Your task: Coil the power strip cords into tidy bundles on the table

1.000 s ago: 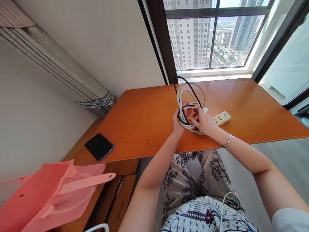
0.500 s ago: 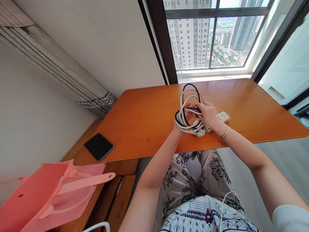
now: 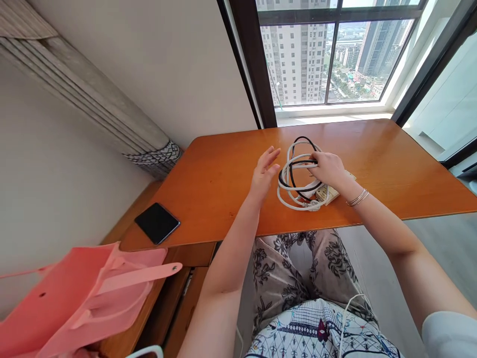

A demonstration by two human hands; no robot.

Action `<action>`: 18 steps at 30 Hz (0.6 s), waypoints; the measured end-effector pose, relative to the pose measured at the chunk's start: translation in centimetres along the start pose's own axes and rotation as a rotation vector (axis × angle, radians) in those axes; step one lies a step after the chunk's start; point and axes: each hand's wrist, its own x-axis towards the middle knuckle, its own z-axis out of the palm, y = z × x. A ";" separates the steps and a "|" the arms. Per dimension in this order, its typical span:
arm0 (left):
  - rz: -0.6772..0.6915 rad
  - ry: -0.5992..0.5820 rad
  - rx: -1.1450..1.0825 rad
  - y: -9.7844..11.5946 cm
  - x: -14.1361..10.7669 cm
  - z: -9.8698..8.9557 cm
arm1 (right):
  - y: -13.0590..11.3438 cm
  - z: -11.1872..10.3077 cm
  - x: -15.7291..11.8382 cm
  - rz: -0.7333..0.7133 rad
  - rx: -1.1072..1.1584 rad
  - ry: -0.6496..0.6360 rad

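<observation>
A coiled bundle of white and black cables (image 3: 286, 186) is at the near middle of the wooden table (image 3: 223, 199). My right hand (image 3: 328, 169) grips the upper right side of the coil, its fingers wrapped round the strands. Just left of the bundle, my left hand (image 3: 265, 171) is raised over the table, empty, with fingers apart. A white power strip (image 3: 328, 195) lies partly beneath my right hand and wrist. At the bottom of the coil a white plug (image 3: 313, 205) shows among the loops.
A black-screened tablet or phone (image 3: 157, 223) lies on the table's left corner. Below it, a pink bag (image 3: 93, 293) stands beside wooden drawers (image 3: 190, 303). The window (image 3: 335, 64) is behind the table's far edge, with a gathered curtain (image 3: 112, 109) to the left.
My left hand has come out of the cable coil and moved left, its fingers opening. The coil has shifted slightly right and spread a little, with my right hand still on it.
</observation>
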 end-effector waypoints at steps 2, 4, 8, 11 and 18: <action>0.122 -0.135 0.239 1.7 -0.1 0.7 | -0.7 -0.2 -0.1 -0.029 -0.019 0.007; 0.182 -0.242 0.397 2.7 -0.1 1.4 | -1.1 -0.4 -0.2 -0.056 -0.028 0.011; 0.143 -0.256 0.495 2.4 0.2 1.7 | -0.6 -1.1 -0.3 -0.043 0.089 0.071; 0.019 -0.288 0.532 1.8 0.2 1.3 | 0.2 -1.1 -0.2 -0.029 0.329 0.133; 0.086 -0.405 0.531 2.9 0.0 0.9 | 1.1 -0.2 0.1 -0.014 0.731 0.140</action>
